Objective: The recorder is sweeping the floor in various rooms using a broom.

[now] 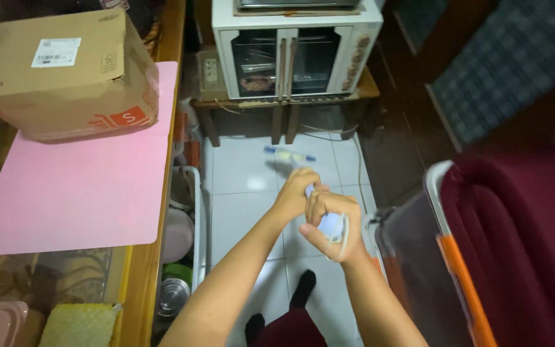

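Two bare hands meet above the white tiled floor (245,186), in front of one white toaster oven (297,51) with two glass doors. The left hand (297,193) is clenched round the handle of a blurred, pale blue and white tool (289,155) whose crossbar end points toward the oven; its exact kind cannot be told. The right hand (330,225), just nearer the person than the left and touching it, is curled round a small rounded pale blue part (331,225) with a thin white cord loop. Left of the oven, one smooth flat pink mat (78,193) lies on a wooden counter (142,283), bearing one brown cardboard box (65,71). One yellow sponge (78,324) sits nearest the person. Right of the oven stands one clear plastic bin (419,257) with orange trim, draped in dark red cloth (521,244).
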